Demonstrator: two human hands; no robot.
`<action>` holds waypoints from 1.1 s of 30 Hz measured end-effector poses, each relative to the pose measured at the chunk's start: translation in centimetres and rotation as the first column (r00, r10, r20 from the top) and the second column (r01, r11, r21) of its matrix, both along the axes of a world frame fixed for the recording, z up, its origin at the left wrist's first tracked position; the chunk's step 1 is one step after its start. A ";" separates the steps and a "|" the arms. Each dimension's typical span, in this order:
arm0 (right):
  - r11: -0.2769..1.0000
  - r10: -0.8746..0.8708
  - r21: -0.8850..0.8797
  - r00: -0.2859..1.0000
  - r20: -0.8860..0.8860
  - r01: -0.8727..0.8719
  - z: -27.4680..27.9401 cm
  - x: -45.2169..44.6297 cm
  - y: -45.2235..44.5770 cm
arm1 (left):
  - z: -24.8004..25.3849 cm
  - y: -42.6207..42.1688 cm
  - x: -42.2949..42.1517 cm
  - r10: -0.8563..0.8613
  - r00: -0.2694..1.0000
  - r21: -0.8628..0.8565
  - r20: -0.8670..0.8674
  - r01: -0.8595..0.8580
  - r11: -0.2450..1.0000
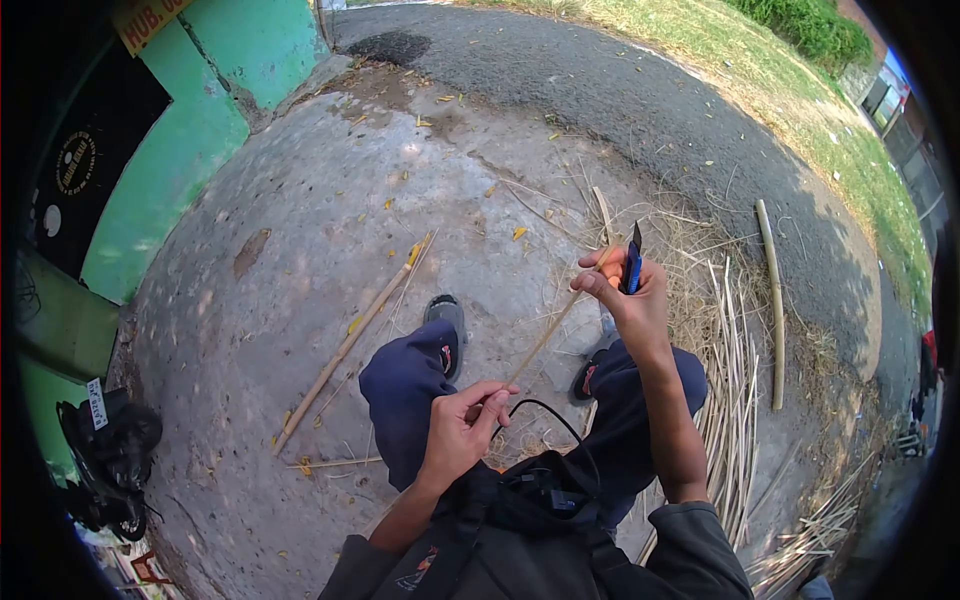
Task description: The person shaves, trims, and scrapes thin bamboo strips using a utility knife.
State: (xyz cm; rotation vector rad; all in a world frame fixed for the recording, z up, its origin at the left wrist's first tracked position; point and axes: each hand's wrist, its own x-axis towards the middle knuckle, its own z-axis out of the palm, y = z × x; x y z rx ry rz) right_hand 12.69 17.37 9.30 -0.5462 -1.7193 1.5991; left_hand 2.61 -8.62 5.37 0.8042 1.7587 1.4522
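Observation:
A thin bamboo strip (548, 335) runs diagonally between my two hands, above the ground and between my knees. My left hand (466, 432) pinches its lower end near my lap. Higher up and to the right, my right hand (630, 295) grips the upper part of the strip with thumb and fingers. The same hand also holds a blue cutter knife (633, 262), its dark blade pointing up and away from the strip. A black cable loops close to my left hand.
Many split strips (735, 400) lie right of my legs, with shavings (680, 245) beyond. One pole (772, 300) rests at the right, another (350, 345) at the left. A green wall (165, 190) and a black motorbike part (110, 450) stand left.

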 end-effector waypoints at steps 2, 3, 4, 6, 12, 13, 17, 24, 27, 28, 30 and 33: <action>0.995 0.058 -0.085 0.998 -0.033 -0.060 0.2 0.1 0.1 | 0.6 -0.1 0.2 -0.038 0.997 0.040 0.072 0.035 0.999; 0.994 0.058 -0.086 0.998 -0.031 -0.060 0.2 0.1 0.0 | 1.0 0.0 0.4 -0.038 0.997 0.040 0.074 0.035 0.999; 0.990 0.082 -0.113 0.995 -0.065 -0.088 0.3 0.0 -0.2 | 1.3 0.1 0.6 -0.027 0.999 0.056 -0.026 0.029 0.998; 0.983 0.108 -0.140 0.989 -0.103 -0.122 0.2 -0.4 -0.5 | 1.7 0.4 0.6 -0.011 0.992 0.070 -0.129 0.021 0.997; 0.981 0.013 0.191 1.000 0.026 -0.018 0.4 0.1 -1.4 | 1.0 0.7 0.1 0.007 1.000 0.154 0.026 -0.011 0.988; 0.982 0.017 0.189 0.999 0.027 -0.022 0.5 0.5 -1.7 | 1.5 0.9 0.1 0.023 0.996 0.170 0.087 -0.038 0.985; 0.896 0.088 0.416 0.979 0.185 -0.159 -1.4 2.4 -3.8 | 2.6 1.2 0.0 -0.016 0.961 0.209 0.275 -0.044 0.977; 0.692 0.078 0.668 0.949 0.307 -0.273 -2.9 2.5 -5.9 | 2.2 1.5 1.0 -0.018 0.967 0.174 0.255 -0.028 0.984; 0.676 0.070 0.676 0.939 0.338 -0.293 -3.1 2.5 -6.0 | 1.8 1.4 1.2 0.034 0.993 0.165 0.110 -0.052 0.985; 0.676 0.070 0.676 0.939 0.338 -0.293 -3.4 2.6 -5.9 | 1.8 1.4 1.3 0.054 0.994 0.161 0.090 -0.068 0.985; 0.650 0.087 0.692 0.936 0.340 -0.312 -3.7 2.6 -5.7 | 2.2 1.4 1.6 0.074 0.995 0.157 0.070 -0.084 0.984; 0.633 0.075 0.711 0.938 0.338 -0.307 -3.7 2.6 -5.6 | 2.6 1.3 1.9 0.097 0.995 0.100 0.013 -0.098 0.990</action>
